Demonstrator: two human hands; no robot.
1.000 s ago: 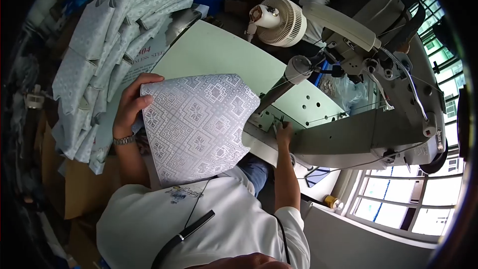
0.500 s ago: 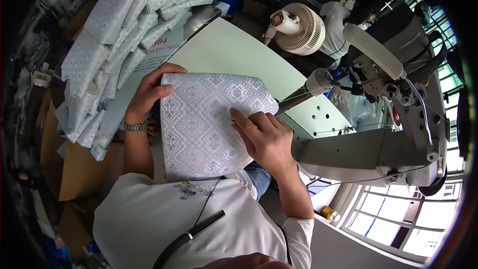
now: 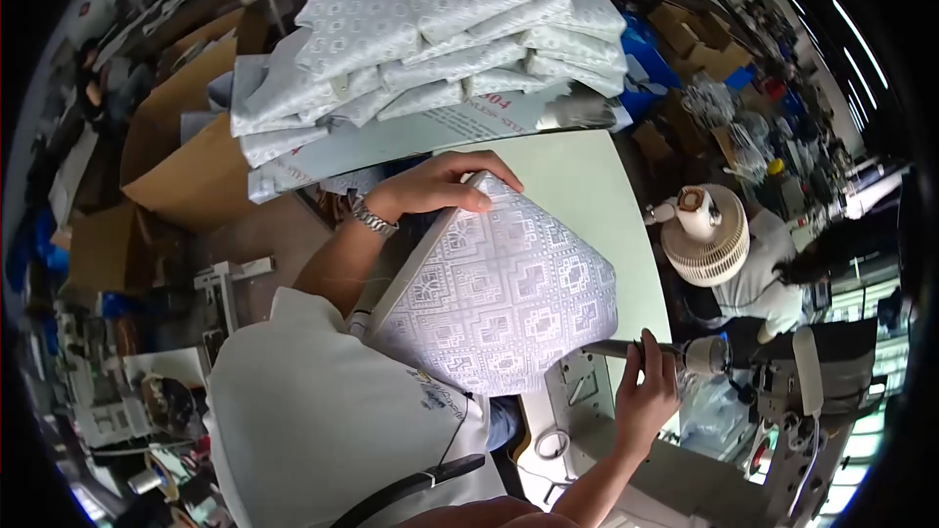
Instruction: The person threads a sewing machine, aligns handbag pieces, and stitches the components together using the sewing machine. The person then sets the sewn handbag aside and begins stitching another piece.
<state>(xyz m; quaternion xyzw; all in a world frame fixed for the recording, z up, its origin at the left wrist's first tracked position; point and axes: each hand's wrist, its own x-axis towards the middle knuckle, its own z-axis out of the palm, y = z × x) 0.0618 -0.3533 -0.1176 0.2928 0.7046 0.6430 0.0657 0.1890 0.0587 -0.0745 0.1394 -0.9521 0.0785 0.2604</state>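
Observation:
A silver-grey piece of patterned fabric (image 3: 518,284), stiff and bag-like, is tilted in front of my chest. My left hand (image 3: 440,186), with a metal watch at the wrist, grips its upper corner, thumb on the patterned face and fingers over the far edge. The lower right edge of the fabric meets the narrow dark arm (image 3: 611,347) of a sewing machine (image 3: 831,362). Beside that arm is my right hand (image 3: 646,401), off the fabric, fingers raised and apart. Whether its fingertips touch the arm I cannot tell.
A pale green tabletop (image 3: 577,166) lies behind the fabric. Beyond it, a tall stack of similar patterned pieces (image 3: 440,39) rests on a printed sheet. A fan (image 3: 706,244) and another person (image 3: 773,264) are at the right. Cardboard boxes (image 3: 196,176) stand at the left.
My view has swung left. The fabric has turned so a corner points up, with my left hand still on it. My right hand has left its face and moved to the machine arm.

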